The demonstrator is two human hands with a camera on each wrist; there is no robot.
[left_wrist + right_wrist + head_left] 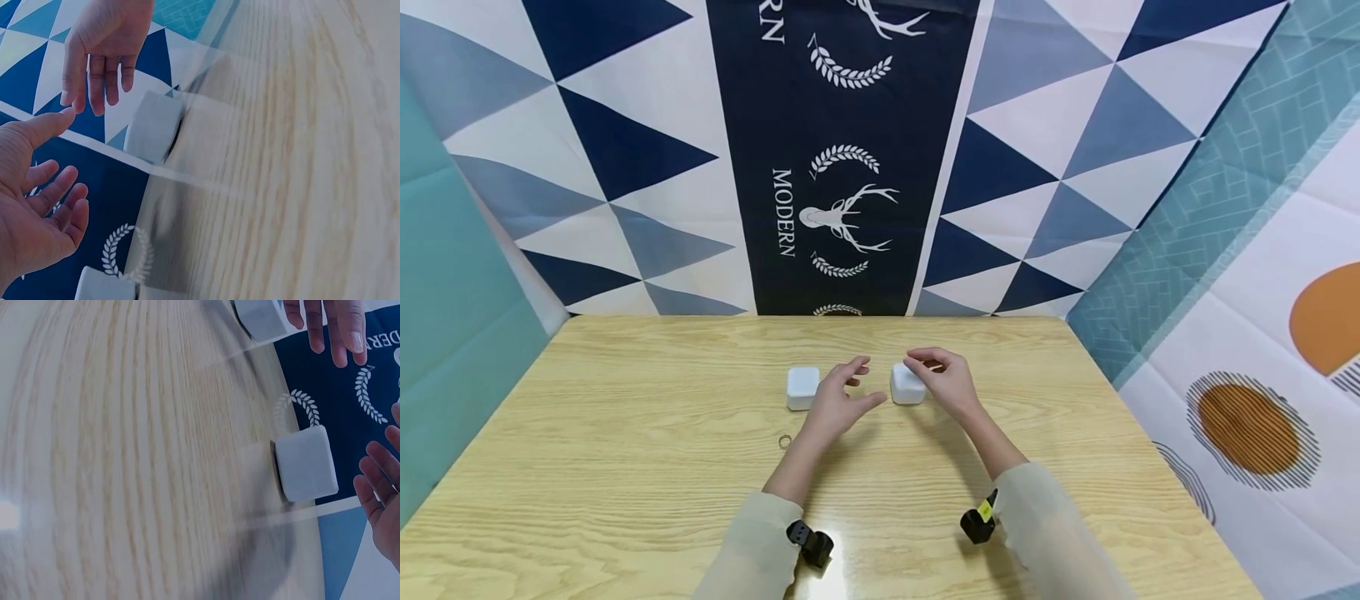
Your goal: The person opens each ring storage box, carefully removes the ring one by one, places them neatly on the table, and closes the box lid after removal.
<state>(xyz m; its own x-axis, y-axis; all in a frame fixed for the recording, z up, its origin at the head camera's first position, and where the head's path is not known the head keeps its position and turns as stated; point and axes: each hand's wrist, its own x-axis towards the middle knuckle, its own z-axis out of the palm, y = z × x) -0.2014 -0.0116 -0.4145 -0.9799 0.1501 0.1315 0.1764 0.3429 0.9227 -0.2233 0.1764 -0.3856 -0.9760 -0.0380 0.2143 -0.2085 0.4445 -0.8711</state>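
Observation:
Two small white boxes with rounded edges stand on the wooden table, one on the left [803,387] and one on the right [907,384]. My left hand [841,402] hovers between them, thumb and fingers spread and nothing held, as the left wrist view also shows. Over the right box in the head view is my right hand [946,380], its fingers loosely bent. From the right wrist, that hand [384,494] appears raised beside the right box [306,464], with a gap between fingers and box. A small ring [785,441] lies near my left forearm.
The wooden table [647,450] ends at a patterned cloth wall [842,225] with triangles and a deer print. Teal cloth [460,308] borders the left side, and a cloth with orange circles [1247,425] hangs at the right. A small black camera is on each wrist.

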